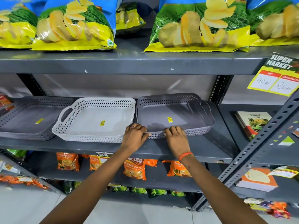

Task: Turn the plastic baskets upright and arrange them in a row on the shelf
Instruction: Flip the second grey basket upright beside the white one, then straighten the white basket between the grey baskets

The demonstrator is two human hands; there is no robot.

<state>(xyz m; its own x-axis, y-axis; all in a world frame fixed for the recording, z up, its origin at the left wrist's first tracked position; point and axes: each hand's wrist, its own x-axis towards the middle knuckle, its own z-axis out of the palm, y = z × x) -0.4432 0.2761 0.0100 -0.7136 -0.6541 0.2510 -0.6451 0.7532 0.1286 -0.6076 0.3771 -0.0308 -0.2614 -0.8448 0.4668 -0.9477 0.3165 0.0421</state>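
Note:
Three shallow perforated plastic baskets stand upright in a row on the grey middle shelf (202, 152). A grey basket (24, 120) is on the left, a white basket (97, 117) with a loop handle in the middle, and a second grey basket (178, 110) on the right. Each has a yellow sticker inside. My left hand (135, 135) and my right hand (175, 136) both grip the front rim of the right grey basket, fingers curled over its edge. The right basket touches the white one.
Chip bags (72, 25) fill the shelf above. Orange tea packets (135, 168) sit on the shelf below. A yellow price sign (278, 73) hangs at the upper right. A second rack (258, 143) with boxed goods adjoins on the right.

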